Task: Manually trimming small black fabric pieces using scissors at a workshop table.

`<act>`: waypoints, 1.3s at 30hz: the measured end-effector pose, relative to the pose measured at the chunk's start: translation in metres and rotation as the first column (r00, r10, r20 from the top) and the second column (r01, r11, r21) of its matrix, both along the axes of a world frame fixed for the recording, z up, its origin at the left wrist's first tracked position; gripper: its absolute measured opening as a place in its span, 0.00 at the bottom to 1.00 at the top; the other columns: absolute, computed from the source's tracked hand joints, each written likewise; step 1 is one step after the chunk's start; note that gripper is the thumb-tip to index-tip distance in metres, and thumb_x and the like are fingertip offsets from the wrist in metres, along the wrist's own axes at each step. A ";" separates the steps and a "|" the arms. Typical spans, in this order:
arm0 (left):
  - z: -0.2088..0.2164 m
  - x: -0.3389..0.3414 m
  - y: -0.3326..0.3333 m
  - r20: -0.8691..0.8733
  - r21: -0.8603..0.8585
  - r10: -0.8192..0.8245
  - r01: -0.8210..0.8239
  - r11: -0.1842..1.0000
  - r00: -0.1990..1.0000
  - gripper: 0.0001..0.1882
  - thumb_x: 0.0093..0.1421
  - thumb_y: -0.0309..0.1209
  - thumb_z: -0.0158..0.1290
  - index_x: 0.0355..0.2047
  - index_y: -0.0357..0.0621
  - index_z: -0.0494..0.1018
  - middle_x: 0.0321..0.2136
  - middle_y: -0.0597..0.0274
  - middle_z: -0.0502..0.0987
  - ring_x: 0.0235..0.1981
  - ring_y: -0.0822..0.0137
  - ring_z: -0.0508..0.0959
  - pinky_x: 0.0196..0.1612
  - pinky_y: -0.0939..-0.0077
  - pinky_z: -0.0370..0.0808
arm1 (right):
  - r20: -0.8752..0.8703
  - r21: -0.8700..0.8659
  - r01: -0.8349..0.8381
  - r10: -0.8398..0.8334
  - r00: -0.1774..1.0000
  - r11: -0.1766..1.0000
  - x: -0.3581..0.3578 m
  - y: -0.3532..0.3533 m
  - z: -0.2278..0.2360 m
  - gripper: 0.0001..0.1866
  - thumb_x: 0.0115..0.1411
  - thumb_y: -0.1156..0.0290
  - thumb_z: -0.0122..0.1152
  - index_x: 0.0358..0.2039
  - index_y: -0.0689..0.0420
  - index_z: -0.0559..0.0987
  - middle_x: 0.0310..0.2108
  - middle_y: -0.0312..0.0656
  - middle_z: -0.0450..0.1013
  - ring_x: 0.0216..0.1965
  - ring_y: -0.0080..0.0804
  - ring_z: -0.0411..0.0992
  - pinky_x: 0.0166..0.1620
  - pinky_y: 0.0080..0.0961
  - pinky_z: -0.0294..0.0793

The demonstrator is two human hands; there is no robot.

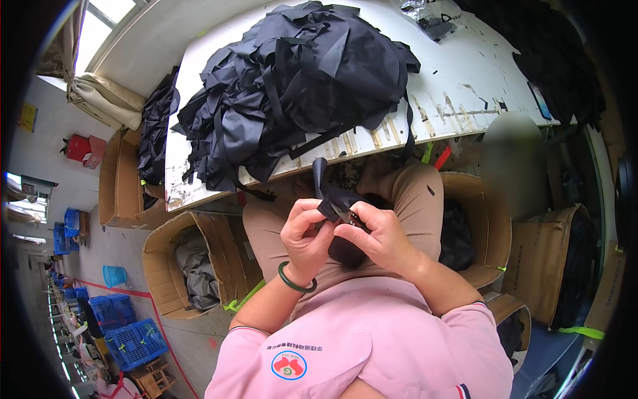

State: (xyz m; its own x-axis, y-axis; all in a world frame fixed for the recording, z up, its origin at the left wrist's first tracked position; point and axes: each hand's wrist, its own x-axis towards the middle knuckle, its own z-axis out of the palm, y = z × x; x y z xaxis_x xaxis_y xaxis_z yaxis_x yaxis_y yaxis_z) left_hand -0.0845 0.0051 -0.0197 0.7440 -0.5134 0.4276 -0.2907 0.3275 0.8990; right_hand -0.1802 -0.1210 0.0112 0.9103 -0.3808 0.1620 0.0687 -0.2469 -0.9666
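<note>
Above my lap, both hands work at a black fabric piece (343, 198) with a strap-like strip standing up from it. My left hand (307, 241) pinches the edge of this piece between thumb and fingers; a dark green bangle (296, 279) circles that wrist. My right hand (380, 238) is closed close beside it, around what look like small thread snips (345, 216) with a metallic glint, mostly hidden by the fingers. The snips' tip meets the fabric near my left fingertips. More dark material hangs below the hands, between my knees.
A white worktable (458, 86) with worn edges stands ahead, bearing a big heap of black fabric pieces (299, 80). Cardboard boxes (166, 279) holding fabric flank me on both sides. Blue plastic crates (136, 342) stand on the floor at far left. A blurred patch covers part of the right.
</note>
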 end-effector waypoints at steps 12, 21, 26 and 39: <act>-0.005 0.002 0.002 0.019 0.010 -0.064 0.064 0.998 0.998 0.11 0.49 0.11 0.56 0.33 0.36 0.76 0.36 0.58 0.74 0.34 0.72 0.74 0.33 0.85 0.70 | -0.017 0.008 0.003 -0.003 1.000 1.000 -0.004 -0.002 0.000 0.17 0.58 0.60 0.64 0.27 0.62 0.73 0.16 0.47 0.67 0.16 0.36 0.64 0.21 0.28 0.64; 0.012 0.023 0.008 -0.271 -0.030 -0.391 0.398 0.917 0.880 0.07 0.53 0.14 0.56 0.33 0.32 0.76 0.36 0.59 0.73 0.35 0.74 0.73 0.38 0.85 0.69 | -0.128 0.212 -0.094 0.123 0.984 0.973 -0.015 -0.020 0.007 0.17 0.59 0.60 0.64 0.26 0.61 0.73 0.16 0.36 0.62 0.20 0.19 0.58 0.23 0.23 0.60; 0.010 0.036 0.013 -0.355 -0.047 -0.512 0.532 0.845 0.782 0.06 0.53 0.15 0.56 0.32 0.32 0.77 0.36 0.59 0.73 0.35 0.74 0.73 0.38 0.82 0.70 | -0.186 0.096 -0.176 0.192 0.964 0.980 -0.016 -0.032 0.016 0.18 0.58 0.58 0.65 0.24 0.60 0.72 0.16 0.36 0.62 0.20 0.20 0.57 0.23 0.23 0.60; 0.013 0.036 0.011 -0.418 0.035 -0.606 0.678 0.734 0.677 0.06 0.54 0.17 0.56 0.33 0.33 0.77 0.35 0.61 0.72 0.36 0.74 0.72 0.39 0.83 0.71 | -0.261 -0.380 -0.265 0.172 0.950 0.886 -0.019 -0.041 0.022 0.21 0.56 0.50 0.62 0.24 0.57 0.72 0.15 0.44 0.71 0.18 0.44 0.71 0.24 0.36 0.68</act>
State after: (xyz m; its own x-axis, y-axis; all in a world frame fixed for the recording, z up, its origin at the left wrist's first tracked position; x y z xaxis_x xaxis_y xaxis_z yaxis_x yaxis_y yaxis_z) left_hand -0.0482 0.0157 -0.0071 0.2777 -0.9588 0.0596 0.2817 0.1406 0.9491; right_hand -0.1988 -0.1622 0.0333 0.9925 -0.1110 0.0511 -0.0294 -0.6229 -0.7817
